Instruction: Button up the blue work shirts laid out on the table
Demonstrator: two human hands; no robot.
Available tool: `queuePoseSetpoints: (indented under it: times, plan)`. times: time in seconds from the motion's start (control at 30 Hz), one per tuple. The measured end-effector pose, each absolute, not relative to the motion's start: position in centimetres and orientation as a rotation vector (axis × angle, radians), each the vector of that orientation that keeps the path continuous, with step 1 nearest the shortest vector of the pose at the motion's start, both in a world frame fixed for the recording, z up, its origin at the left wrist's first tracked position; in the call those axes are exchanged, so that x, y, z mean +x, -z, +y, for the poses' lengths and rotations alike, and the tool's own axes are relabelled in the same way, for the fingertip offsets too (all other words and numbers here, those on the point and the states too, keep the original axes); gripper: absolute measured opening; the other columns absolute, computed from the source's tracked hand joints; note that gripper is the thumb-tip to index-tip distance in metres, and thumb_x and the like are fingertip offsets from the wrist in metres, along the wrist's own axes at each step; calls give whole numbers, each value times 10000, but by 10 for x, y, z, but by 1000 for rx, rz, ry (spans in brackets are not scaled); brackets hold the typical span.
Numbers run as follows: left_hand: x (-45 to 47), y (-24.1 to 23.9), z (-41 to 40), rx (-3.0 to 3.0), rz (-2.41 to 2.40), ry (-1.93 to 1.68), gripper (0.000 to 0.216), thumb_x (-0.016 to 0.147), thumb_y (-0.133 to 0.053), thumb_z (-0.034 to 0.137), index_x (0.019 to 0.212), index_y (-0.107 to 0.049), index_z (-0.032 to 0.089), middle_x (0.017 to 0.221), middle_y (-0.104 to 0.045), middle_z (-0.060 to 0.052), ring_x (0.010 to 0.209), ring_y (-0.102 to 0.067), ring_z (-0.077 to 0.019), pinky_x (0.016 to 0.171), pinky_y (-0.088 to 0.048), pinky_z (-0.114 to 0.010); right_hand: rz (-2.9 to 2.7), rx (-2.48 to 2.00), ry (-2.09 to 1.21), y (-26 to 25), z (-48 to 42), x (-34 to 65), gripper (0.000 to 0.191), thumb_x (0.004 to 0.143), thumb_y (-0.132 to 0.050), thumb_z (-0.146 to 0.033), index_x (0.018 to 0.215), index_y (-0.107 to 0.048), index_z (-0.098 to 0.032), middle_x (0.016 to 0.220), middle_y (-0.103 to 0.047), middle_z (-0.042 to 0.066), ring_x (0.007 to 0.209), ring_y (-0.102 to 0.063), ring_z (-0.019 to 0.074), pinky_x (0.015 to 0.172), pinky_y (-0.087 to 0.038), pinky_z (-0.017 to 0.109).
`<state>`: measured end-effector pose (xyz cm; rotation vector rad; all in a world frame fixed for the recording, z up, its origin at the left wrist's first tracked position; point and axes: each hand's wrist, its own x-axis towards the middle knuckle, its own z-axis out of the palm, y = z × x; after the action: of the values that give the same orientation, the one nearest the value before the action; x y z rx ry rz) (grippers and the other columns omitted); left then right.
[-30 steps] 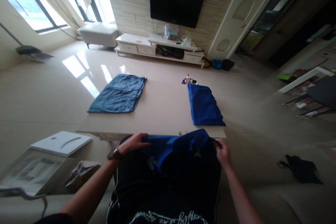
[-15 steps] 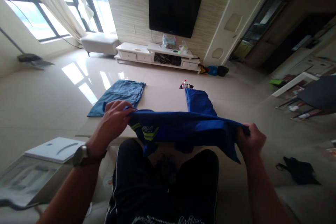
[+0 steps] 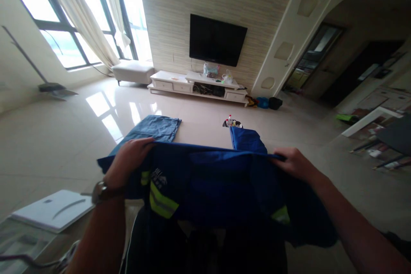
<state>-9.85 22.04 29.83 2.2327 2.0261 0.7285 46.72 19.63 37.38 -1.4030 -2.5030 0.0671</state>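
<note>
I hold a blue work shirt [image 3: 212, 184] with yellow-green reflective stripes spread out in front of me, above my lap. My left hand [image 3: 130, 158] is closed on its upper left edge; a watch sits on that wrist. My right hand [image 3: 293, 162] is closed on its upper right edge. The shirt hangs down over my dark trousers and hides the near part of the low table [image 3: 202, 130]. On the table lie a flat grey-blue cloth [image 3: 157, 128] at the left and a folded blue garment [image 3: 245, 139] at the right.
Small bottles [image 3: 231, 122] stand at the table's far edge. A white box [image 3: 53, 209] sits at my lower left. Beyond are a white TV cabinet [image 3: 197, 85], a wall TV [image 3: 217, 39], a bench by the window, and a dark chair [image 3: 398, 130] at the right.
I have lifted the shirt from my lap and spread it wide, hands moving up and apart. The camera has tilted upward.
</note>
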Motion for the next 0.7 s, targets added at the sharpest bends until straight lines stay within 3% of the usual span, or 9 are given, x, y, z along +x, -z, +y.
queuePoseSetpoints:
  times: [0.1,0.2,0.27,0.33,0.4,0.5,0.6,0.7]
  plan:
    - [-70,-328,315,2126,2202,-718,455,969,-438,486,1130,-777,229,1121,-766,-122,1049,-685,-302,965,-531,-446,-2373,-1713,198,-394,320,440,311,937,-621,-448,816,-676,-168,771,-693,71,745,-604,189,689,-369,292]
    - [-39,-369,401,1960,2308,-957,481,1004,-402,449,1186,-752,172,1180,-736,-166,1133,-642,-323,1024,-483,-502,-2020,-1899,469,-425,426,405,376,991,-538,-425,1025,-682,-80,1020,-705,185,934,-574,217,790,-361,342]
    - [-22,-382,444,1976,2314,-1024,471,1004,-422,386,1368,-643,185,1358,-654,-157,1284,-558,-325,1123,-397,-534,-1898,-1914,530,-429,470,380,441,1021,-469,-375,1245,-593,-16,1250,-625,268,1124,-508,264,910,-346,424]
    - [-12,-366,467,1981,2290,-1035,583,970,-497,386,1528,-471,218,1505,-531,-155,1375,-479,-342,1155,-361,-548,-1824,-1906,522,-406,486,359,465,1008,-466,-333,1379,-502,-54,1380,-549,265,1245,-435,309,971,-336,485]
    - [-8,-316,463,1962,2207,-954,666,937,-545,412,1567,-397,259,1546,-475,-151,1383,-473,-355,1118,-413,-527,-1926,-1821,418,-349,472,346,445,986,-483,-330,1396,-500,-159,1400,-550,200,1295,-415,319,993,-354,498]
    - [-6,-198,408,1837,2104,-583,589,917,-558,406,1485,-492,265,1483,-521,-156,1338,-521,-353,1053,-472,-498,-2201,-1872,4,-220,405,352,343,966,-484,-344,1273,-598,-241,1357,-585,130,1278,-462,296,1042,-366,512]
    - [4,-78,325,1741,1963,-259,535,878,-589,261,1396,-558,129,1388,-595,-201,1291,-579,-301,1088,-464,-436,-2187,-2150,-521,-96,324,376,437,890,-546,-291,1323,-599,-261,1446,-541,114,1319,-475,297,1010,-435,478]
    - [21,-2,263,1747,1896,-186,562,807,-630,153,1367,-598,193,1529,-520,-149,1439,-468,-285,1170,-398,-442,-2208,-2205,-640,-23,275,394,586,799,-617,-213,1380,-589,-282,1516,-500,107,1353,-477,304,984,-478,431]
